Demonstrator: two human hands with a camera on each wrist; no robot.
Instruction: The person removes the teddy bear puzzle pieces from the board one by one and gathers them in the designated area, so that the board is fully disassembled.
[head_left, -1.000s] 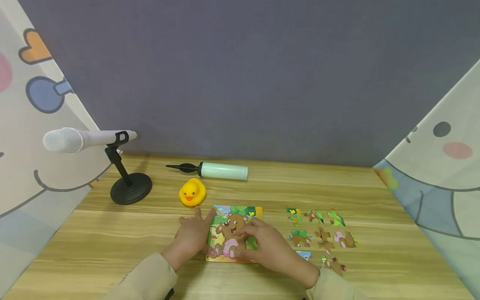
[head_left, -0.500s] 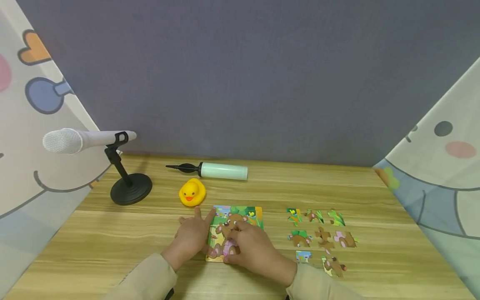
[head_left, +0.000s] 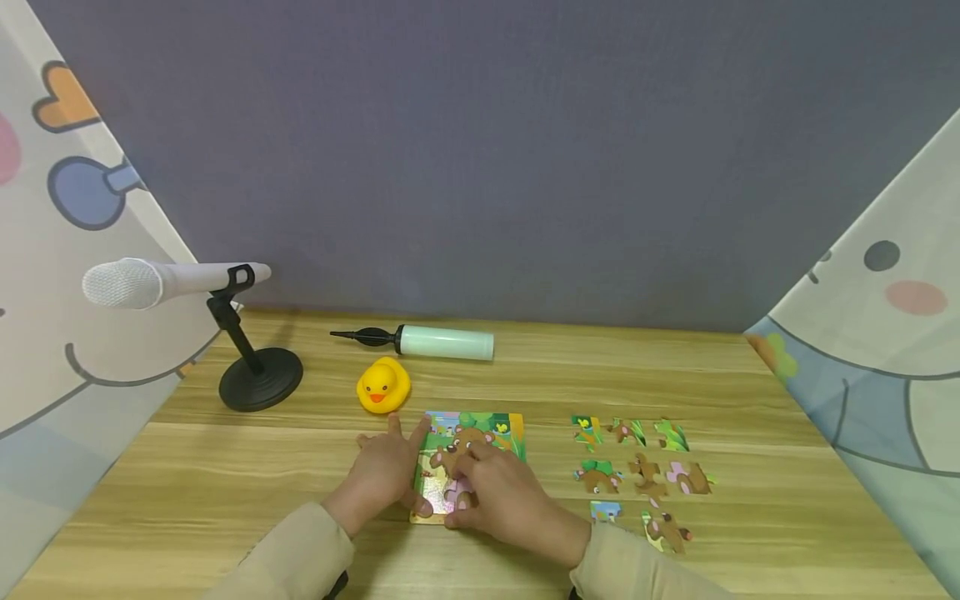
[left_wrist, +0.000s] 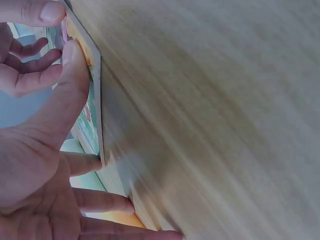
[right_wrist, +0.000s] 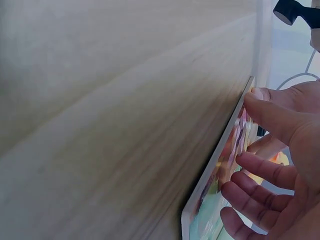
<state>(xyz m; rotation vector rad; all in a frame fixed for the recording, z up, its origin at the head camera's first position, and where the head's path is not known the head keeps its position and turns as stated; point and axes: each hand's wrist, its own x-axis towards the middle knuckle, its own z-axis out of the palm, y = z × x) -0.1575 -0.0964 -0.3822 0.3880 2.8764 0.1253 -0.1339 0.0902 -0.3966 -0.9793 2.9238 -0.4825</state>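
A small puzzle board [head_left: 510, 427] with a brown bear picture lies on the table below both hands. My left hand [head_left: 384, 471] spreads its fingers at the board's left side, with the thumb resting on the lower left corner. In the left wrist view its other fingertips touch the board's edge and the tabletop. My right hand [head_left: 504, 492] lies over the board's lower right part, covering much of the bear. In the right wrist view its thumb rests at the board's edge, and the bent fingers touch or hover just over the picture; no loose piece shows between them.
Several loose puzzle pieces [head_left: 678, 477] lie in rough rows right of the board. A yellow rubber duck [head_left: 383, 385] sits behind my left hand. Farther back lies a hand pump [head_left: 447, 342]. A white microphone [head_left: 176, 282] on a black stand [head_left: 260, 380] occupies the left side.
My right hand has slid left across the board from its right side, then stayed nearly still over the last half second. The left hand and loose pieces have kept their places.
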